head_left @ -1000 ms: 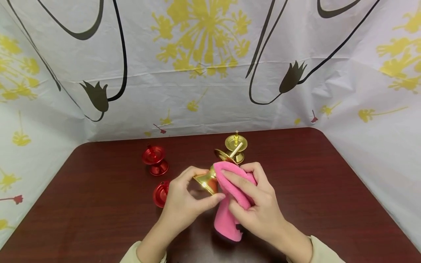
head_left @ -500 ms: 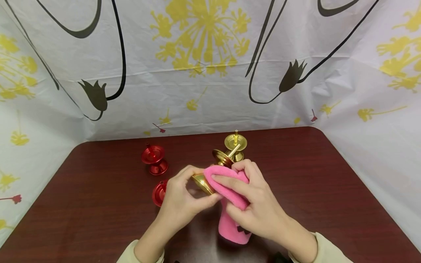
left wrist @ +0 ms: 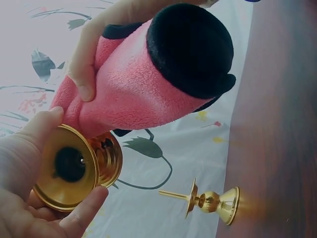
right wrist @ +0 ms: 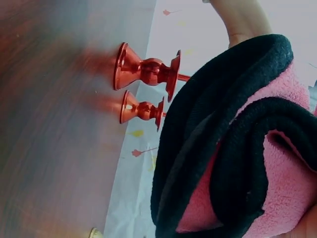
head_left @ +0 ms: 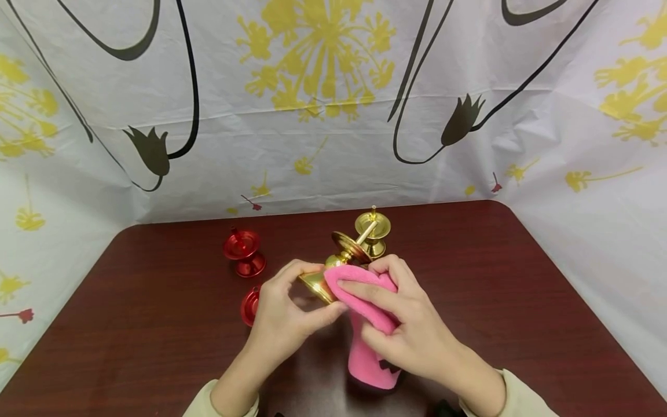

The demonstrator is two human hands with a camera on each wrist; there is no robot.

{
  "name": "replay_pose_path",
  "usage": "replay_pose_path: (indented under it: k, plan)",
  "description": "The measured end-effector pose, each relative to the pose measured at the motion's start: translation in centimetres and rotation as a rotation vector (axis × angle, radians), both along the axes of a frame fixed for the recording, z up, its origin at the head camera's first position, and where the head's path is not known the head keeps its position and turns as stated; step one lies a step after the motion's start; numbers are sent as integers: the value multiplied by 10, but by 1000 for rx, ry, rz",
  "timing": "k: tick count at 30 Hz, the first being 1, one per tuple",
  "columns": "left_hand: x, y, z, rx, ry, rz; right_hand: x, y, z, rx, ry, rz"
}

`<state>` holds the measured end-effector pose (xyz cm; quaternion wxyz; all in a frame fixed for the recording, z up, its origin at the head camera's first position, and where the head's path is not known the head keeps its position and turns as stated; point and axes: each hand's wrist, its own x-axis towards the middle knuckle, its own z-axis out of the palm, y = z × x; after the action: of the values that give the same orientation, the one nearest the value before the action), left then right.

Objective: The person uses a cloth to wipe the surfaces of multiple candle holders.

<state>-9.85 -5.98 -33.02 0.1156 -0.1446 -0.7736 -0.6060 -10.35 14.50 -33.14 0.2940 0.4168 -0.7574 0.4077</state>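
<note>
My left hand (head_left: 283, 318) holds a gold pricket candlestick (head_left: 314, 285) by its flared foot, fingers on one side of the rim and thumb on the other. The candlestick is tilted, its dish and spike leaning to the back right. A pink cloth (head_left: 367, 298) is bunched in my right hand (head_left: 417, 327), pressed over the side of the foot and partly hiding it. The cloth's lower end hangs toward the table. In the left wrist view, the round hollow underside of the foot faces the camera, and the cloth's black edging (left wrist: 190, 49) shows.
Behind my hands stands another gold candlestick (head_left: 379, 225). Two red candlesticks stand to the left, a far one (head_left: 242, 246) and a nearer one (head_left: 250, 304) partly covered by my left hand. The dark wooden table (head_left: 130, 324) ends at a patterned white sheet (head_left: 208, 191).
The pink cloth has slid left and down along the candlestick's foot, uncovering more of its stem. The candlestick has shifted slightly left and up with my left hand.
</note>
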Motion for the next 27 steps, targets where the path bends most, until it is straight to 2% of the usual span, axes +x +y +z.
replay_pose_path:
  k: [5,14,17,20,24,27]
  plan:
    - [0,-1,1,81,-58,-7,-1,2,-3,-18,19,10]
    - [0,-1,2,150,-66,6,-3,6,-10,-32,-21,4]
    - [0,-1,1,193,-77,-40,-4,7,-13,-34,-41,-16]
    - [0,0,-1,228,-84,-126,-4,9,-15,-55,-85,-33]
    - [0,4,-5,227,-83,-215,-4,13,-17,-111,-150,-45]
    - [0,7,-7,226,-85,-245,-3,14,-19,-163,-174,-38]
